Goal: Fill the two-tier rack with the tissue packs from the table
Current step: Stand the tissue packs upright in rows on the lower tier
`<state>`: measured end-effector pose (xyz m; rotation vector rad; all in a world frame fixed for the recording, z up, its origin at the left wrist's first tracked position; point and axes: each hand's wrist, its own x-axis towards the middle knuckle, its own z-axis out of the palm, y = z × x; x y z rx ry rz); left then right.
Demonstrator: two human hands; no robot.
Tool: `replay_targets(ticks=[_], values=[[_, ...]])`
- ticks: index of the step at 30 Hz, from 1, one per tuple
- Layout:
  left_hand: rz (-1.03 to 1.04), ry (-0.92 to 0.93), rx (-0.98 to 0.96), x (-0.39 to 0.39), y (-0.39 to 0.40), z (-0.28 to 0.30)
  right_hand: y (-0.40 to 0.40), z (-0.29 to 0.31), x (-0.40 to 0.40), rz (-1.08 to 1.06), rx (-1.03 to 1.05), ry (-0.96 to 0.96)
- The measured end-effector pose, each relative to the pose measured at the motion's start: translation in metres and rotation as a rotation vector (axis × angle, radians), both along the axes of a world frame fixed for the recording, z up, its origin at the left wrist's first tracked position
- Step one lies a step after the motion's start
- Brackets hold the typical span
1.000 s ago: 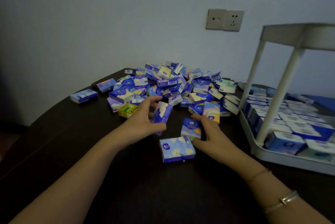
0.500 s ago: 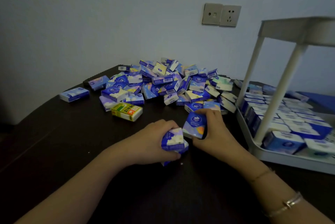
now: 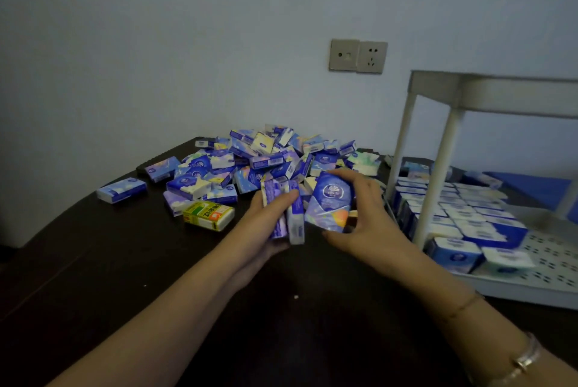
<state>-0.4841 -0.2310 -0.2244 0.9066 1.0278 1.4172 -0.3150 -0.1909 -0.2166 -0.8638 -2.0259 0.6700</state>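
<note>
A heap of small blue and white tissue packs [image 3: 266, 158] covers the back of the dark table [image 3: 93, 261]. My left hand [image 3: 266, 224] grips two packs [image 3: 286, 211] held upright side by side, above the table. Close to its right, my right hand [image 3: 366, 217] holds one blue pack [image 3: 328, 202] between thumb and fingers, tilted toward me. The white two-tier rack [image 3: 531, 289] stands at the right. Its lower tier holds rows of packs [image 3: 463, 214]; the upper tier [image 3: 500, 95] shows only its rim from below.
A yellow-green pack [image 3: 208, 214] lies on the table left of my hands. A single blue pack [image 3: 122, 189] sits apart at the far left. A wall socket [image 3: 358, 56] is on the wall behind. A white rack post [image 3: 438, 186] stands right of my right hand.
Both hands have risen off the table with their packs. My left hand picked up the pack that lay in front and now holds two; the right still holds its one pack.
</note>
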Motion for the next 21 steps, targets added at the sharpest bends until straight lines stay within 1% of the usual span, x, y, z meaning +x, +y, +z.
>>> replay_targets(ticks=[3, 8, 10, 13, 14, 16, 18, 21], values=[[-0.095, -0.082, -0.044, 0.023, -0.007, 0.014, -0.016, 0.02, 0.028, 0.064, 0.009, 0.002], [-0.215, -0.072, -0.125, 0.071, -0.033, 0.041, -0.043, 0.039, 0.084, 0.136, -0.034, -0.009], [-0.297, -0.056, -0.181, 0.093, -0.041, 0.05, -0.056, 0.045, 0.114, 0.145, -0.036, -0.068], [-0.454, -0.062, -0.272, 0.111, -0.048, 0.056, -0.064, 0.054, 0.143, 0.145, 0.018, -0.215], [-0.498, -0.076, -0.31, 0.124, -0.049, 0.058, -0.067, 0.055, 0.158, 0.127, 0.044, -0.26], [-0.547, -0.153, -0.364, 0.145, -0.046, 0.056, -0.069, 0.057, 0.177, 0.094, 0.021, -0.294], [-0.627, -0.238, -0.359, 0.162, -0.04, 0.052, -0.066, 0.056, 0.19, 0.059, -0.03, -0.254], [-0.775, -0.383, -0.282, 0.185, -0.033, 0.048, -0.06, 0.057, 0.217, 0.087, -0.188, -0.079]])
